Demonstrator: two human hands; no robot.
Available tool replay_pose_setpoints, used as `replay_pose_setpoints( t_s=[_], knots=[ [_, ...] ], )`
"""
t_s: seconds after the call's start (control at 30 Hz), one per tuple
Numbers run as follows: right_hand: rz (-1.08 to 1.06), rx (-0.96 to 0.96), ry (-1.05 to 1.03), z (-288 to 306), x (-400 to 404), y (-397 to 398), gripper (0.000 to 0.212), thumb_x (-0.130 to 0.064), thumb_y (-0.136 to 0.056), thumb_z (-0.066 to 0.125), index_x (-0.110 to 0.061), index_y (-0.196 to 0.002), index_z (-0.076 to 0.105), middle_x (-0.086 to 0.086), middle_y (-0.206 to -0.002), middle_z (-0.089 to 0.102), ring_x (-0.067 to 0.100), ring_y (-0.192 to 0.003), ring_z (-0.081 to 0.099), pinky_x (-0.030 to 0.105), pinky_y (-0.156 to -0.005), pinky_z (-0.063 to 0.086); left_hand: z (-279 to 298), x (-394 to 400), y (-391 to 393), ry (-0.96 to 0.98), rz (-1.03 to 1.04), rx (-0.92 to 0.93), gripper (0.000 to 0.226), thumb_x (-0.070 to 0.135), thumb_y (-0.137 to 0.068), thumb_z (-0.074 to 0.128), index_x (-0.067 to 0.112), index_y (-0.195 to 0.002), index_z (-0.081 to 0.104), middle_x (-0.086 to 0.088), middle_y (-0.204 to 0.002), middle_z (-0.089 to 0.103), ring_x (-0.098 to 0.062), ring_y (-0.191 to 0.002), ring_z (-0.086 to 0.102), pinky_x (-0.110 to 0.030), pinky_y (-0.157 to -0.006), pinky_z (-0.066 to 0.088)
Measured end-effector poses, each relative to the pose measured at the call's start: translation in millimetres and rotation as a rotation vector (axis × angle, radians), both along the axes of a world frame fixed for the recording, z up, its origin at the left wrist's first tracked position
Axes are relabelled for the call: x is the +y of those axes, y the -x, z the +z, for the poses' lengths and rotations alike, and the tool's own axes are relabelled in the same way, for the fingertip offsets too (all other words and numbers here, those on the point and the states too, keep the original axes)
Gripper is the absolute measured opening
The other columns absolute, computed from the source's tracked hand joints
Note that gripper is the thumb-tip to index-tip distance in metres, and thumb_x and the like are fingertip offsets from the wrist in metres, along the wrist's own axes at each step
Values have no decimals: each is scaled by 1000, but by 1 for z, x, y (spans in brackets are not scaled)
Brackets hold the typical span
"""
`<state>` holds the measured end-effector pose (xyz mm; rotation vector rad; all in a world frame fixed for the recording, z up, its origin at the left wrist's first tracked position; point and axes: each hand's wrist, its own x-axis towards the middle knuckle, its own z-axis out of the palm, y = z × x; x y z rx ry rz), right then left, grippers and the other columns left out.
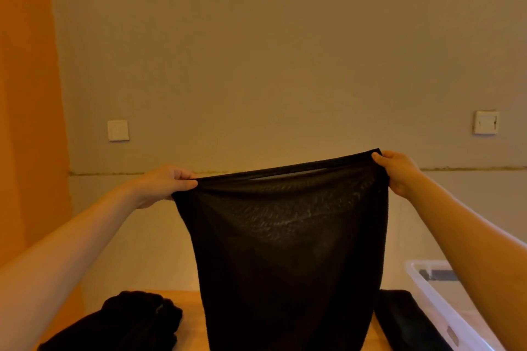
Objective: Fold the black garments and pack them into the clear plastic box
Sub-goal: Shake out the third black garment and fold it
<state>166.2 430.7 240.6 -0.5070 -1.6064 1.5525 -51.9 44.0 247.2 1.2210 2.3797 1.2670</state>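
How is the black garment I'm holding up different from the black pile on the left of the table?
The held garment hangs spread out, pinched at its top edge by the left hand and right hand; the black pile lies bunched on the wooden table, untouched. The held garment looks thin and slightly see-through; the pile looks thicker and opaque. Both are black fabric.

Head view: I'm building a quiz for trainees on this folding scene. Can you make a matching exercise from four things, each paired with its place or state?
Things:
1. thin black garment
2. clear plastic box
3. rumpled black pile of clothes
4. white wall switch plate

Places or states:
A. lower right, on the table edge
B. on the wall, left of the hands
C. held up and stretched between both hands
D. lying on the wooden table, lower left

Pairs: 1-C, 2-A, 3-D, 4-B
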Motion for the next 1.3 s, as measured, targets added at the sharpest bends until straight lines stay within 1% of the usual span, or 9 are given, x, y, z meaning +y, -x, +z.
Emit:
replay_pose_setpoints(
  t_s=[0.2,0.33,0.53,0.67,0.83,0.9,1.1,1.17,1.3],
  knots=[
    [-46,-6,-5,-8,5,-1,26,-17,-96,49,0,-113,58,7,-88,60,19,-80,58,29,-68,49,-5,11,-12,-358,76,1,22,16,-100,40,18,-92,60,-5,-83,63,-15,-73,60,-25,-60,45],
    [-95,0,0,-13,14,-5,22,-17,-96,50,-3,-110,58,6,-87,60,19,-79,58,36,-79,50,-6,12,-18,-417,-16,11,21,12,-95,48,19,-90,67,0,-86,67,-7,-75,65,-17,-62,52],
    [-127,-16,-29,-19,20,-10,23,-17,-95,51,-3,-112,59,6,-91,61,22,-89,58,40,-92,47,-5,9,-14,-154,1,235,13,11,-84,66,24,-85,68,9,-91,66,-3,-86,59,-12,-71,47],
    [-115,-36,-56,-18,19,-13,15,-15,-95,51,-6,-103,59,5,-90,60,22,-90,58,35,-80,46,-7,8,-8,142,-27,380,16,10,-91,57,14,-78,65,-1,-72,60,-3,-57,55,-15,-53,45],
    [-52,-25,-99,-12,9,-15,11,-11,-94,51,-9,-90,61,5,-91,61,19,-89,57,34,-79,45,-14,7,15,-74,171,453,14,7,-92,56,19,-84,56,-1,-80,63,-21,-80,61,-24,-63,44],
    [-30,-14,-123,-9,6,-18,12,-10,-93,53,-12,-86,62,5,-90,61,17,-86,58,35,-82,45,-14,5,20,-87,182,444,13,6,-92,54,19,-91,54,-1,-80,63,-19,-78,60,-25,-60,42],
    [-53,-5,-280,27,-3,-34,11,-6,-89,57,-9,-80,62,7,-84,62,16,-78,61,26,-70,55,37,3,36,429,238,852,15,10,-94,52,5,-97,66,-9,-95,64,-22,-86,55,-28,-70,36],
    [-103,35,-322,47,-7,-39,13,-5,-88,59,-10,-76,62,6,-80,62,12,-71,63,19,-62,56,69,5,31,348,281,915,16,8,-95,50,3,-94,64,-10,-89,61,-23,-81,52,-30,-69,36],
    [-189,143,-347,79,-15,-55,15,-6,-89,59,-14,-76,60,4,-79,61,13,-72,61,15,-56,55,113,14,11,-126,383,841,24,7,-98,42,0,-80,55,-11,-69,50,-25,-65,44,-33,-54,28]
  ],
)
